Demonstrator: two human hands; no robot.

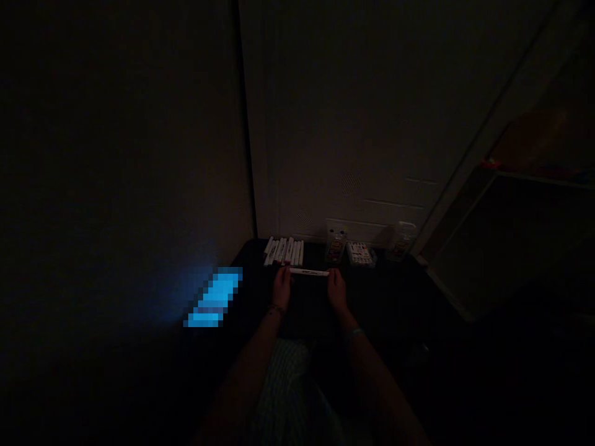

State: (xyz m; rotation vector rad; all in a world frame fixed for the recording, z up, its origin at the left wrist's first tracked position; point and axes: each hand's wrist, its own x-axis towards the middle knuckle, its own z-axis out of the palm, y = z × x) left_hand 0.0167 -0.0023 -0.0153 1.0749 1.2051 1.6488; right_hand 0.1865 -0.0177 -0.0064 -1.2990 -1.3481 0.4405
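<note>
A white marker (308, 272) with dark lettering lies level between my two hands, above the dark tabletop (307, 303). My left hand (281, 288) is closed around its left end, and my right hand (336, 288) pinches the right end. Just beyond my left hand, several white markers (283, 251) rest side by side in a row at the back of the table. The room is very dark, so the finer details of my fingers are hard to make out.
Behind my right hand stand a clear plastic case (335, 244) and a low box of small white pieces (361, 254). Another clear container (401, 241) is by the wall at the right. A bright blue pixelated screen (214, 298) glows at the left.
</note>
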